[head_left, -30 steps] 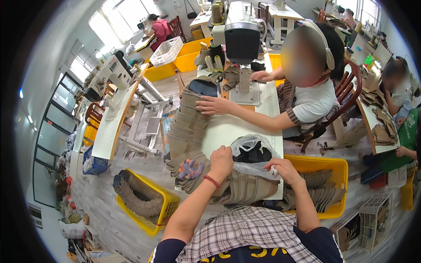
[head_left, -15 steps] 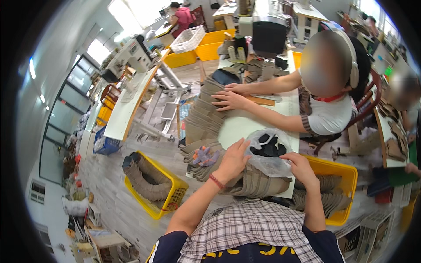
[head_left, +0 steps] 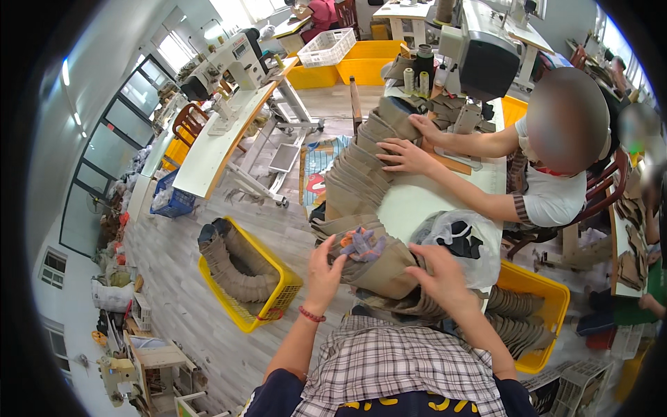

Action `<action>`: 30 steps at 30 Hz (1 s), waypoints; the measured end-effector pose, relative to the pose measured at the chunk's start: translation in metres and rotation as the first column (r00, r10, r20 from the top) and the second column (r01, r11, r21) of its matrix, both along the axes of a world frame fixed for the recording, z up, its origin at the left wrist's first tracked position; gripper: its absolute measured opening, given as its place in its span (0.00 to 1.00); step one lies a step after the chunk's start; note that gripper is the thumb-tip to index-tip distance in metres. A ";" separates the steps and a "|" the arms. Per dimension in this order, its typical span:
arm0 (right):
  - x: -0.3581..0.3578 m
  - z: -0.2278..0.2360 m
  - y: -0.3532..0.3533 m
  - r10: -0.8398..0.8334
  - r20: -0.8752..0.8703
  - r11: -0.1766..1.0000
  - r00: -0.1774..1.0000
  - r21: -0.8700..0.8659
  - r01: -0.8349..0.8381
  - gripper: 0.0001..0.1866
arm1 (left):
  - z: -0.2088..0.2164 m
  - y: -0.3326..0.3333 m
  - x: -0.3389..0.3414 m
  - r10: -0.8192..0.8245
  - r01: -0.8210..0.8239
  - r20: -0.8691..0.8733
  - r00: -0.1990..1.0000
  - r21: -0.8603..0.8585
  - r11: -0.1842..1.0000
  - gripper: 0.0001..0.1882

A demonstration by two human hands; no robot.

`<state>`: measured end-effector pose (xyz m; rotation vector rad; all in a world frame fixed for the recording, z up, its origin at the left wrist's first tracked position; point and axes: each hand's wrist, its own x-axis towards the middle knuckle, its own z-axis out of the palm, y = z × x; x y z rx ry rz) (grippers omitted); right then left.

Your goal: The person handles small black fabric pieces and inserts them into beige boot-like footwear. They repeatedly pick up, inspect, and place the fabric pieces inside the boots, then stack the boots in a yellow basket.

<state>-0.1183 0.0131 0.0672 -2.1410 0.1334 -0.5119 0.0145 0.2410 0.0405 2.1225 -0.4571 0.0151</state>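
My left hand point(head_left: 323, 276) is at the near left side of a row of stacked grey-brown fabric pieces point(head_left: 382, 274), fingers and thumb apart. Over its right side is my right hand point(head_left: 445, 279), thumb and fingers spread and its tips at the fabric; whether they press on it is unclear. Between my hands, a crumpled purple and orange bundle point(head_left: 363, 244) lies on top of the pieces. A clear plastic bag point(head_left: 481, 264) holding black cut pieces point(head_left: 464, 240) sits on the table just beyond my right hand.
Across the white table point(head_left: 410, 201), a co-worker's hands point(head_left: 403, 154) rest on a long row of fabric pieces point(head_left: 358, 170). Yellow crates of similar pieces stand on the floor at left point(head_left: 283, 295) and right point(head_left: 556, 316). A sewing machine point(head_left: 486, 59) stands at the table's far end.
Both hands have moved off the plastic bag, leftward and back to the fabric pieces on either side of the purple and orange bundle. The view has also shifted.
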 end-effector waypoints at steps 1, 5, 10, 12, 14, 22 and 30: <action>0.019 0.000 0.018 0.039 -0.037 0.999 0.999 0.007 -0.038 0.22 | -0.005 -0.002 0.007 -0.068 0.067 0.068 0.995 0.016 0.998 0.19; 0.076 -0.024 0.063 -0.042 -0.025 0.983 0.999 -0.178 0.036 0.24 | -0.017 -0.006 0.034 -0.344 0.343 0.190 0.919 0.040 0.938 0.19; 0.082 -0.039 0.083 -0.267 0.030 0.960 0.963 -0.077 0.269 0.19 | -0.005 0.020 0.054 -0.543 0.550 0.091 0.835 -0.091 0.830 0.18; 0.073 -0.024 0.100 -0.385 0.049 0.923 0.922 0.014 0.384 0.17 | -0.008 0.038 0.067 -0.607 0.610 0.069 0.792 -0.144 0.779 0.20; 0.059 -0.018 0.131 -0.391 0.021 0.916 0.920 0.106 0.387 0.17 | -0.009 0.055 0.070 -0.748 0.505 -0.347 0.565 -0.572 0.647 0.21; 0.063 -0.010 0.194 0.051 -0.136 0.910 0.989 0.413 0.010 0.18 | -0.026 0.132 0.089 -0.690 -0.052 -0.719 0.084 -0.694 0.718 0.14; -0.054 -0.071 0.210 -0.180 -0.539 0.660 0.823 0.554 0.508 0.10 | 0.025 0.288 0.101 -0.269 0.665 -0.962 -0.056 -0.237 0.708 0.19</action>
